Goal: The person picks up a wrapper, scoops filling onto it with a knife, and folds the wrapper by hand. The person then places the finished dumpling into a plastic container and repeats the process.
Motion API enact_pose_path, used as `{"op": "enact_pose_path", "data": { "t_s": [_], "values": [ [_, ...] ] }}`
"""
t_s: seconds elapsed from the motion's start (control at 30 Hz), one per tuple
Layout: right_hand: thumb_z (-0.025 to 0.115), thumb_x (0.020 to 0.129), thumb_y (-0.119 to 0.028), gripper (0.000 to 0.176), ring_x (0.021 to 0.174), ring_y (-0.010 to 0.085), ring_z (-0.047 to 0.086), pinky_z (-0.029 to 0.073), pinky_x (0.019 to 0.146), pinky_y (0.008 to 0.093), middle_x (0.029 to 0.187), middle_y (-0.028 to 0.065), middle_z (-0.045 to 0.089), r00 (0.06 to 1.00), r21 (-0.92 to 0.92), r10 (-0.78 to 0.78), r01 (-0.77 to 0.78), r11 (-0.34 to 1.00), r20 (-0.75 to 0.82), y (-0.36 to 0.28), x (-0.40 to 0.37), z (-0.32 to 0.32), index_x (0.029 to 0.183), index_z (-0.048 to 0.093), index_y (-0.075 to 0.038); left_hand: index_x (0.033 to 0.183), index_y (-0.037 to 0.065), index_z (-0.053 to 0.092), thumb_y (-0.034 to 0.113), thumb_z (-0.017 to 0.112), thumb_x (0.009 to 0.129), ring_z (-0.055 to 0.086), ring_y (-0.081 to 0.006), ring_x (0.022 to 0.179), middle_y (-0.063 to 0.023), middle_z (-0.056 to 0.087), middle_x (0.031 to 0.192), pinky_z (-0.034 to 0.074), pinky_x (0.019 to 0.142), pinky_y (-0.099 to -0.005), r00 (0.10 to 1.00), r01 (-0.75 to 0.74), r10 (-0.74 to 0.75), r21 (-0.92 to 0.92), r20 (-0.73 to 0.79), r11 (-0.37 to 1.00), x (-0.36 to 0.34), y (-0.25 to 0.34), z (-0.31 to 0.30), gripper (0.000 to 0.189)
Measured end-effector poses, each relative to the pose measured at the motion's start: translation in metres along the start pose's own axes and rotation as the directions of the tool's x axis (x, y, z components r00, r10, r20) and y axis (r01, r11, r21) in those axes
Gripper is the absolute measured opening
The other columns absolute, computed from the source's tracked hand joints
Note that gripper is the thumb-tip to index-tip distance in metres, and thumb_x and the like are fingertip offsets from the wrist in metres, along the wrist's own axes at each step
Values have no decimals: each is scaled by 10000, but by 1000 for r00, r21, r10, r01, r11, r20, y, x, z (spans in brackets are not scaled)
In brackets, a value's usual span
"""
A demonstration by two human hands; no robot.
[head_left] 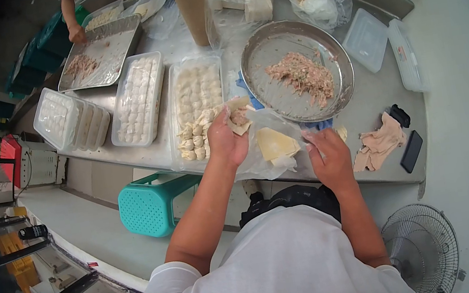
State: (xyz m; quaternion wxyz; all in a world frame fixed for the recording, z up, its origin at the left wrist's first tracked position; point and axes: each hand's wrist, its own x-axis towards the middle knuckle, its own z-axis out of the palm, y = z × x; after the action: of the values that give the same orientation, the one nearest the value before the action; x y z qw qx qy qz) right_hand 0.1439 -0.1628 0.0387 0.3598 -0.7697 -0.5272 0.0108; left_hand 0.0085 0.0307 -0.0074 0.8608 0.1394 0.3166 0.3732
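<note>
My left hand (228, 139) holds a pale wrapper (239, 122) with pink filling on it, its fingers curled beneath. My right hand (329, 153) is at the right edge of a clear plastic bag (255, 161), its fingers bent; whatever they may pinch is too small to make out. On the bag, between my hands, lie yellowish wrappers (276, 143). Just left of my left hand, folded dumplings (192, 138) fill the near end of a plastic tray (175, 149). A large round metal pan (345, 61) with minced filling (304, 76) stands beyond my right hand.
Lidded dumpling boxes (137, 100) and stacked containers (72, 119) stand left. Beyond are a filling tray (119, 54), a co-worker's hand (77, 34) and a cardboard tube (189, 6). A cloth (379, 140) and phone (412, 151) lie right, a green stool (147, 209) below, a fan (422, 248) near my right elbow.
</note>
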Motion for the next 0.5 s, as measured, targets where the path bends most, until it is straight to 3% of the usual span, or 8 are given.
{"op": "enact_pose_path", "data": {
  "t_s": [0.07,0.17,0.3,0.5],
  "values": [
    [641,833,-41,255,744,299,599,490,648,381,819,103,580,998,126,-7,-1,992,63,3,-4,12,1074,713,-81,1301,-17,492,243,398,1047,587,-267,1141,-147,597,1226,462,1027,-412,997,61,-61,-8,36,998,-3,1,7,376],
    [620,847,-30,247,724,323,603,494,648,397,816,124,583,987,139,114,-129,982,109,12,-9,26,1075,704,-72,1293,-38,498,244,420,1040,587,-273,1142,-156,593,1227,443,1039,-413,994,46,-39,-62,105,997,-5,-2,8,387],
    [604,856,-16,235,716,335,604,497,645,406,805,135,586,988,98,131,-138,986,78,6,-5,18,1064,702,-66,1296,-14,494,243,415,1045,583,-275,1143,-142,593,1225,450,1044,-418,991,44,-47,29,128,999,-5,-2,8,368],
    [613,850,-8,240,729,323,611,499,638,406,807,122,590,1000,79,3,-5,997,25,11,10,2,1065,699,-74,1291,-31,482,245,422,1043,561,-283,1175,-163,567,1247,445,1056,-432,998,-10,15,-87,56,996,2,-1,18,375]
  ]
}}
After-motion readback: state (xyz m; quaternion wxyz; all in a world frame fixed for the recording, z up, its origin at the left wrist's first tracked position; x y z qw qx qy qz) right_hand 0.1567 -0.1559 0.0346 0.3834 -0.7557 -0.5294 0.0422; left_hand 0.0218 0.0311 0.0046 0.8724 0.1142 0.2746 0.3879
